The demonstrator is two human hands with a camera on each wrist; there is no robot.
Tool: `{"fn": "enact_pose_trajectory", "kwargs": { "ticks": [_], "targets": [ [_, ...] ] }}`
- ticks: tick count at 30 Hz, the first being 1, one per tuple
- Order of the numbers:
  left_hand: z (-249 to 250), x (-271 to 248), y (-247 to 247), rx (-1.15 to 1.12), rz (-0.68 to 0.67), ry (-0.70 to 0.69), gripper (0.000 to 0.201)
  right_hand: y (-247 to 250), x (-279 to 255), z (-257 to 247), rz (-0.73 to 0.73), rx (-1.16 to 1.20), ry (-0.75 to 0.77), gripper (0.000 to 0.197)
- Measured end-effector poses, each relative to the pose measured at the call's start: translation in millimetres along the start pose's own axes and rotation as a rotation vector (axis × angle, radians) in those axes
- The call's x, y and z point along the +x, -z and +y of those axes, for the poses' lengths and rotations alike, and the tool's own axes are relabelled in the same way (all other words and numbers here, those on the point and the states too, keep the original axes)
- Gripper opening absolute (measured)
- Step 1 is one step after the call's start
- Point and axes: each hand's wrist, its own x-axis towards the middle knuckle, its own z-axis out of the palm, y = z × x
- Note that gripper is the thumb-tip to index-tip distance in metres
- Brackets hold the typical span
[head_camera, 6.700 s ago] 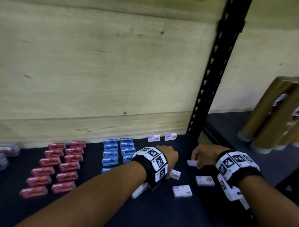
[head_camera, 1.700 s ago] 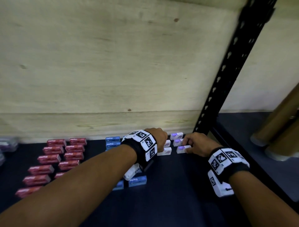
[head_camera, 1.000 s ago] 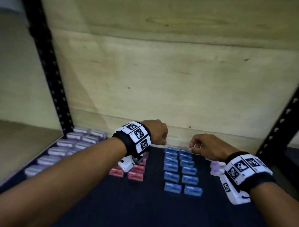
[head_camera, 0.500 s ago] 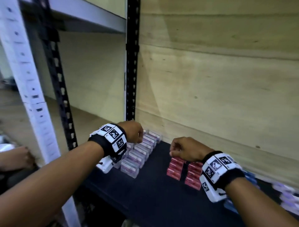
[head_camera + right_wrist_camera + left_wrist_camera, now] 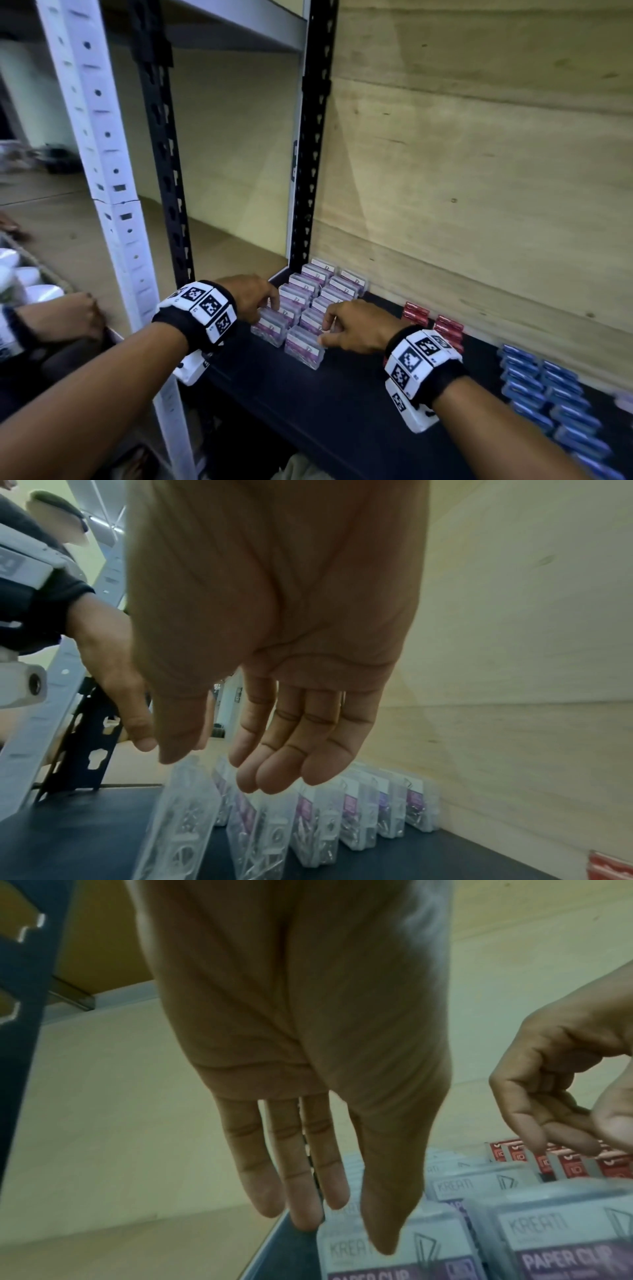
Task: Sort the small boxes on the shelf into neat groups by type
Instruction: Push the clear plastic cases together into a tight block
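Note:
Clear paper clip boxes (image 5: 310, 303) with purple labels stand in two rows at the left end of the dark shelf (image 5: 308, 411). My left hand (image 5: 263, 308) hovers at the rows' left side with straight fingers and holds nothing; in the left wrist view my left hand (image 5: 329, 1223) has its thumb tip close over a box (image 5: 548, 1231). My right hand (image 5: 325, 332) hangs over the front boxes of the right row, and in the right wrist view my right hand (image 5: 232, 767) has relaxed, empty fingers just above the boxes (image 5: 318, 821). Red boxes (image 5: 435, 325) and blue boxes (image 5: 548, 394) sit in rows further right.
A plywood wall (image 5: 479, 171) backs the shelf. A black upright (image 5: 308, 137) stands at the shelf's back left corner, and a white post (image 5: 113, 205) at the front left. Another person's hand (image 5: 65, 318) rests beyond the post.
The view and both hands have moved left along the shelf, from the white and purple boxes to the paper clip boxes. Both hands have uncurled and come down over them.

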Motion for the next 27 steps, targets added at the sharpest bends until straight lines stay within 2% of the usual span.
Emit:
{"fn": "enact_pose_trajectory", "kwargs": {
  "ticks": [4, 10, 15, 27],
  "targets": [
    [-5, 4, -11, -0.031, 0.049, -0.003, 0.045, -4, 4, -10, 0.004, -0.045, -0.015, 0.038],
    [-7, 6, -23, -0.062, 0.142, -0.026, 0.034, -9, 7, -15, 0.012, -0.054, -0.013, 0.027],
    [-5, 3, -28, -0.048, 0.218, -0.024, 0.030, -12, 9, -16, 0.017, -0.034, -0.032, 0.026],
    [4, -6, -37, -0.121, 0.240, -0.063, 0.028, -13, 3, -16, -0.013, 0.035, -0.017, 0.025]
  ]
}}
